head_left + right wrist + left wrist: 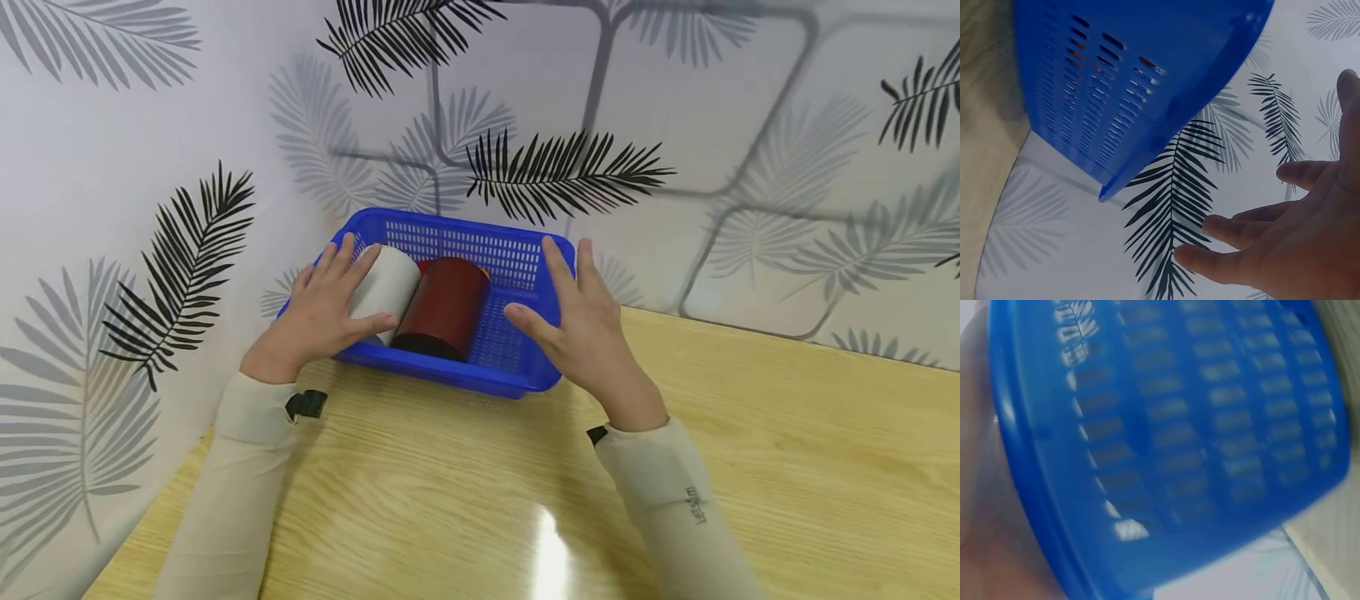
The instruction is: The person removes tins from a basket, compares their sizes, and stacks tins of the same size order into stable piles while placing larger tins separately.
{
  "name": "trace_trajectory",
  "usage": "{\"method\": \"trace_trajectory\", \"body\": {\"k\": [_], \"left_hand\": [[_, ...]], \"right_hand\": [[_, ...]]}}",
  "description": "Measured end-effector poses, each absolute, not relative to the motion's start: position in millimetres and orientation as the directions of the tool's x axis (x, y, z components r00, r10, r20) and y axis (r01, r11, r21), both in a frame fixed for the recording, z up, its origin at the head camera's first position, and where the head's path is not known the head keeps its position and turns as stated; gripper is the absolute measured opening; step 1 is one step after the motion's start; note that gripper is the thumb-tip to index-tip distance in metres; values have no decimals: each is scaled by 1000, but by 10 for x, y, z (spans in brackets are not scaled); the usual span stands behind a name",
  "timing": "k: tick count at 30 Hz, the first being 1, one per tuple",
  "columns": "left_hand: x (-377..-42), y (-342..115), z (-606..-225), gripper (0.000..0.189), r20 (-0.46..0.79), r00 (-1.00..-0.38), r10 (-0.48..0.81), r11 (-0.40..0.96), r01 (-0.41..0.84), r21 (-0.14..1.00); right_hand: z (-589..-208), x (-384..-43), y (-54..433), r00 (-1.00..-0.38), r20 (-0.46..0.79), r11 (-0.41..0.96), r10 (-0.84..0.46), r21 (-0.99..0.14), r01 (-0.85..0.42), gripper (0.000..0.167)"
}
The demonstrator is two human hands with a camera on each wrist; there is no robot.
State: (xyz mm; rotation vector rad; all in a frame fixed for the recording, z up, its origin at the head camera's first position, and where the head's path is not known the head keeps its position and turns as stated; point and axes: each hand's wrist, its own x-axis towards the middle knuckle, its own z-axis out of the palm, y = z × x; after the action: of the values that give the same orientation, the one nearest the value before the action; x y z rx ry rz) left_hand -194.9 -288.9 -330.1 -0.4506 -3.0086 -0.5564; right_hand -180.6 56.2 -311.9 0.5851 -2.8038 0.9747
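A blue plastic basket (480, 379) with slotted walls stands on the wooden table against the patterned wall. In its left half lie a white cylinder (392, 287) and a dark red-brown cylinder (447, 304), side by side. Small red and orange bits show behind them, too covered to name. My left hand (318, 312) is spread over the basket's left end, above the rim and partly in front of the white cylinder; whether it touches is unclear. At the right end my right hand (588, 333) is spread; the right wrist view shows its fingers (1235, 231) apart from the basket.
The wooden table (420, 492) extends in front and to the right. A wall covering with leaf patterns (570, 175) rises directly behind the basket, and another patterned wall (82, 275) stands at the left.
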Motion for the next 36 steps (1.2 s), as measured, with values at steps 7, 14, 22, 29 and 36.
{"method": "trace_trajectory", "body": {"k": [7,14,22,29,36], "left_hand": [[-1997,-3124,-3381,104,67,-976,206,895,216,391],[-2019,-3203,-3463,107,31,-975,220,850,207,485],[-1913,-3395,-3472,112,37,-975,219,756,193,626],[-1855,-3542,-3551,108,8,-977,214,713,162,682],[-1937,-3543,-3530,111,-17,-960,281,689,189,700]], "right_hand": [[-2971,-1919,504,-915,213,733,-342,-549,-402,93],[-2752,-2046,479,-922,167,729,-348,-570,-378,91],[-2598,-2292,185,-910,146,685,-389,-615,-391,89],[-2774,-2568,-97,-900,168,574,-402,-719,-391,85],[-2929,-2769,-148,-928,179,557,-328,-757,-342,83]]}}
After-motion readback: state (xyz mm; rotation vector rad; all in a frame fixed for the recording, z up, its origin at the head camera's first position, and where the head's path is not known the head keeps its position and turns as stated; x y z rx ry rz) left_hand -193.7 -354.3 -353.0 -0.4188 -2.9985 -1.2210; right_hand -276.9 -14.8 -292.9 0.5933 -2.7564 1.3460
